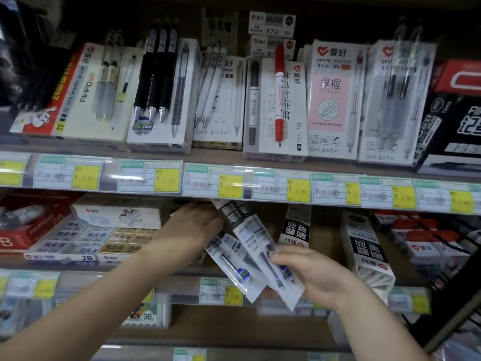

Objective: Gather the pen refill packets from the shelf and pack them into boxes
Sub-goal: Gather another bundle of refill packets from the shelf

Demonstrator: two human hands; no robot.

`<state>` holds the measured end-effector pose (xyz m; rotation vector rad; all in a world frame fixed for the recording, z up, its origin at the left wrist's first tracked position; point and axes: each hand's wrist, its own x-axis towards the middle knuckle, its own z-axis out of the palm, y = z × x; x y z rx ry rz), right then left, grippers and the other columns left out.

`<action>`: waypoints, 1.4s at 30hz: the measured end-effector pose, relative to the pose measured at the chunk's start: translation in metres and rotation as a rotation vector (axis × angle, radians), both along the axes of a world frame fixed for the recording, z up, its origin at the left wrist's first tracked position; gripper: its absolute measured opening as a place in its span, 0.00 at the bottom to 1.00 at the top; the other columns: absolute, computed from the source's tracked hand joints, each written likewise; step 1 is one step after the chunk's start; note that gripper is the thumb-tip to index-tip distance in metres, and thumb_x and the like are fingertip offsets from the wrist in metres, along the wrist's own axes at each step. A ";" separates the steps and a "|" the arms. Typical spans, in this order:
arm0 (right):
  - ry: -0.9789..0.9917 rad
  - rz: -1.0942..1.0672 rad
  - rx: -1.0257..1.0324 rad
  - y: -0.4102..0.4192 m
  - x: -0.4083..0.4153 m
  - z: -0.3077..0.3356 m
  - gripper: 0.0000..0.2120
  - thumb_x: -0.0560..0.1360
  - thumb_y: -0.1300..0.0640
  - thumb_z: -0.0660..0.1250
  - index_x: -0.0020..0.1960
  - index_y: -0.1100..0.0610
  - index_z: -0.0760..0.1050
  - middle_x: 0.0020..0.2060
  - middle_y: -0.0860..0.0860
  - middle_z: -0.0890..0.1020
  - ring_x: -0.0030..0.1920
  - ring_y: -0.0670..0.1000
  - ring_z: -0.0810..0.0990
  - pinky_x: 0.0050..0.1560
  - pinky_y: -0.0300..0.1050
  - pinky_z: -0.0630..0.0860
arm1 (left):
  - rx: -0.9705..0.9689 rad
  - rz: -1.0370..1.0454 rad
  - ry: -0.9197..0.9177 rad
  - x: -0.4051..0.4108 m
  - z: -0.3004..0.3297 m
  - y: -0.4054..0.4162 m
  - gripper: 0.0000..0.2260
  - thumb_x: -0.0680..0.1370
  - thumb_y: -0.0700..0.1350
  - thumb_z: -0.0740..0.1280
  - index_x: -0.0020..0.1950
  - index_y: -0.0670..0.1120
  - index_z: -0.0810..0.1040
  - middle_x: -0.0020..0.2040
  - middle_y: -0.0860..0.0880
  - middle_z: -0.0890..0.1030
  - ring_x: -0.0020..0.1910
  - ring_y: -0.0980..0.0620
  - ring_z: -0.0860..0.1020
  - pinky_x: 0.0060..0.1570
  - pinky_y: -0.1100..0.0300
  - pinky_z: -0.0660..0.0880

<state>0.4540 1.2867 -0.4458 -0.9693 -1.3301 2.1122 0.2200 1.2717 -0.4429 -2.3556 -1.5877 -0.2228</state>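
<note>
The right hand [316,276], low and right of centre in the frame, grips the lower ends of a fan of pen refill packets [256,252], thumb laid across their front and fingers curled behind. The packets slant up and to the left, their dark printed tops reaching just under the price-label strip [234,183] of the shelf above. The left hand [192,225], at centre, reaches into the middle shelf [182,269] and its fingers touch the upper part of the same packets; they look lightly curled, though whether they pinch a packet cannot be told from here. To the right of the packets stand white boxes with black printed panels [367,246], tilted, and beyond them, at the right edge, red-and-white packs in a black wire rack [426,243]. To the left of the left forearm lie flat boxes of 2B leads [86,243] and a red box [28,227]. On the upper shelf, across the top half of the frame, stand upright pen boxes, among them a pink-fronted one [331,100] and one with a red marker [279,95].
</note>
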 end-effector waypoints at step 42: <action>-0.248 -0.311 0.700 -0.061 -0.042 -0.086 0.08 0.70 0.47 0.66 0.47 0.48 0.78 0.39 0.53 0.81 0.40 0.48 0.80 0.42 0.46 0.76 | -0.189 0.364 -2.293 0.094 -0.066 -0.054 0.07 0.78 0.41 0.62 0.47 0.46 0.79 0.38 0.45 0.84 0.38 0.46 0.83 0.44 0.50 0.78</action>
